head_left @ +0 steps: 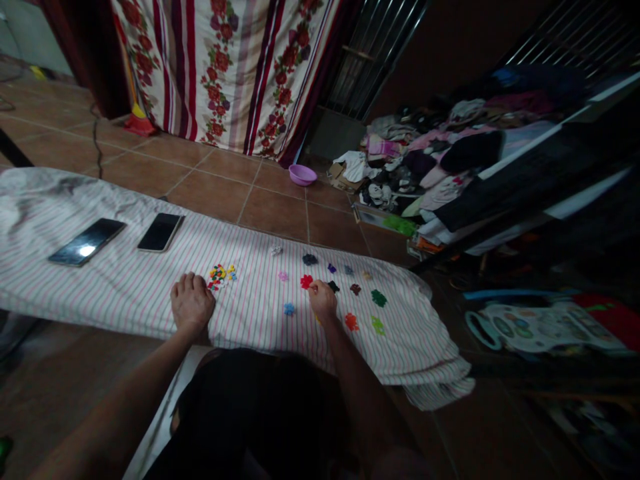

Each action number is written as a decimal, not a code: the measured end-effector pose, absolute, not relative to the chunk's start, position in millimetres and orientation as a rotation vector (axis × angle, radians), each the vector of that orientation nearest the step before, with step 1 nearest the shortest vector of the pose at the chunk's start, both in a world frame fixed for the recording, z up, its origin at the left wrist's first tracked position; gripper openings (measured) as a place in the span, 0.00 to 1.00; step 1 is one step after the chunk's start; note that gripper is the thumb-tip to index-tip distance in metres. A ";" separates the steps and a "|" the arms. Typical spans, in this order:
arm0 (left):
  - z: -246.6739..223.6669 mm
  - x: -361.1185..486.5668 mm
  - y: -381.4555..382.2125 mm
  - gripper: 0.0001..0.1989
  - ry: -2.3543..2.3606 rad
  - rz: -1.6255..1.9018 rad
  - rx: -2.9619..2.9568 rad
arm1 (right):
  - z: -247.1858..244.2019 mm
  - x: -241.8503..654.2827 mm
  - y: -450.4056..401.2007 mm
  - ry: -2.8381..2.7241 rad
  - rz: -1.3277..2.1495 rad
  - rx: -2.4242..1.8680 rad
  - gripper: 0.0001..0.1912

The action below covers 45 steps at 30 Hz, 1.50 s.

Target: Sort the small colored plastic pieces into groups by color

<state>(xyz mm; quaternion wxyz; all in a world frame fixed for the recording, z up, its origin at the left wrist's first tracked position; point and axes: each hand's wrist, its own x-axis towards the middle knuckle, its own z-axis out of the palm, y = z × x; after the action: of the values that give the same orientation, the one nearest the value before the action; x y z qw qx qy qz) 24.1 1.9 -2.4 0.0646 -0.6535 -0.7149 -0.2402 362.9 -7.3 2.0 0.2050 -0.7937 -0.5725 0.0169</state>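
Note:
My left hand [193,300] lies on the striped cloth [250,300], its fingers bent and close together beside a pile of mixed small colored pieces [220,276]; whether anything is under it is hidden. My right hand [323,298] is pinched at the edge of a red cluster [306,282]; what its fingertips hold is too small to make out. Around it are small single-color clusters: blue [289,309], pink [283,276], orange [351,322], light green [377,325], dark green [379,297] and brown [355,289]. A bit of yellow shows beside my right wrist.
Two phones [87,242] [161,233] lie on the cloth at the left. Beyond the cloth, a purple basin [303,175] stands on the tiled floor. A floral curtain [220,73] hangs behind, with heaped clothes [425,147] at the right.

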 end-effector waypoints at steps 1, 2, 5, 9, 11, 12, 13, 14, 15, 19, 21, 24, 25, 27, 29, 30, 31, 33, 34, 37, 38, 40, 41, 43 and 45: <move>-2.1 23.9 1.9 0.13 -2.162 -0.724 -1.974 | 2.8 362.1 -8.2 -1.590 0.044 -2.207 0.06; -1.8 23.8 1.8 0.13 -2.168 -0.725 -1.976 | 3.7 361.3 -8.9 -1.585 0.039 -2.198 0.06; -0.9 23.5 1.9 0.14 -2.184 -0.728 -1.984 | 7.0 357.3 -10.0 -1.583 0.022 -2.150 0.08; -0.7 23.6 2.1 0.15 -2.190 -0.747 -1.988 | 10.5 345.6 -7.2 -1.634 0.025 -2.041 0.09; -1.1 23.5 2.3 0.15 -2.195 -0.762 -1.992 | 10.5 335.7 -4.6 -1.674 0.047 -1.985 0.10; -1.3 23.5 2.4 0.15 -2.197 -0.767 -1.993 | 9.9 329.7 -3.3 -1.698 0.068 -1.959 0.11; -1.5 23.4 2.5 0.15 -2.198 -0.767 -1.995 | 9.0 323.1 -2.1 -1.726 0.098 -1.931 0.11; -1.6 23.3 2.6 0.15 -2.198 -0.765 -1.996 | 7.9 315.7 -1.2 -1.758 0.135 -1.898 0.11; -1.8 23.3 2.6 0.15 -2.197 -0.759 -1.998 | 6.7 307.8 -0.6 -1.787 0.175 -1.861 0.11; -2.4 23.2 2.9 0.16 -2.208 -0.750 -1.999 | 2.0 272.6 -1.1 -1.846 0.327 -1.700 0.14; -2.7 23.0 3.0 0.17 -2.215 -0.752 -2.000 | 0.0 254.9 -2.3 -1.867 0.391 -1.626 0.14; -2.9 22.4 3.1 0.17 -2.218 -0.747 -2.006 | -2.0 230.4 -4.0 -1.900 0.457 -1.551 0.14; -2.8 22.2 3.0 0.17 -2.217 -0.744 -2.009 | -2.4 222.9 -4.3 -1.913 0.475 -1.534 0.15; -2.3 21.9 2.7 0.18 -2.215 -0.743 -2.015 | -2.4 208.2 -4.3 -1.948 0.516 -1.505 0.14; -1.5 21.8 2.3 0.18 -2.219 -0.759 -2.019 | -1.4 193.9 -3.3 -1.980 0.545 -1.489 0.14; -1.1 21.9 2.1 0.18 -2.226 -0.773 -2.021 | -0.7 186.8 -2.4 -1.989 0.557 -1.489 0.13; -0.7 21.9 1.9 0.17 -2.235 -0.789 -2.025 | 0.1 179.9 -1.2 -1.997 0.567 -1.493 0.13; -0.4 21.8 1.8 0.18 -2.253 -0.813 -2.032 | 2.0 167.0 1.5 -2.004 0.578 -1.514 0.14; -0.5 21.7 1.8 0.18 -2.258 -0.819 -2.036 | 3.0 161.1 2.8 -2.007 0.578 -1.528 0.14; -2.1 20.9 2.2 0.17 -2.252 -0.814 -2.044 | 6.2 147.1 6.0 -2.014 0.565 -1.586 0.15; -3.1 20.5 2.4 0.17 -2.244 -0.807 -2.042 | 7.2 143.7 6.7 -2.012 0.560 -1.613 0.15; -5.1 19.9 2.8 0.17 -2.223 -0.790 -2.034 | 9.0 138.7 7.6 -2.001 0.547 -1.669 0.14; -6.0 19.6 3.0 0.17 -2.212 -0.781 -2.032 | 9.5 136.8 7.9 -1.997 0.540 -1.692 0.14; -7.0 19.3 3.2 0.16 -2.203 -0.777 -2.031 | 9.7 134.3 8.5 -1.991 0.526 -1.722 0.13; -6.7 19.5 3.2 0.16 -2.209 -0.789 -2.032 | 8.6 133.1 8.9 -1.989 0.516 -1.736 0.11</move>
<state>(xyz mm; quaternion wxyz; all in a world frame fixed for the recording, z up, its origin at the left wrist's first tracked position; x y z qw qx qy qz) 19.5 3.2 -6.7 0.0192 -0.6547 -0.7116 -0.2543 133.1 8.9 8.6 0.2238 -0.6290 -0.7206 0.1870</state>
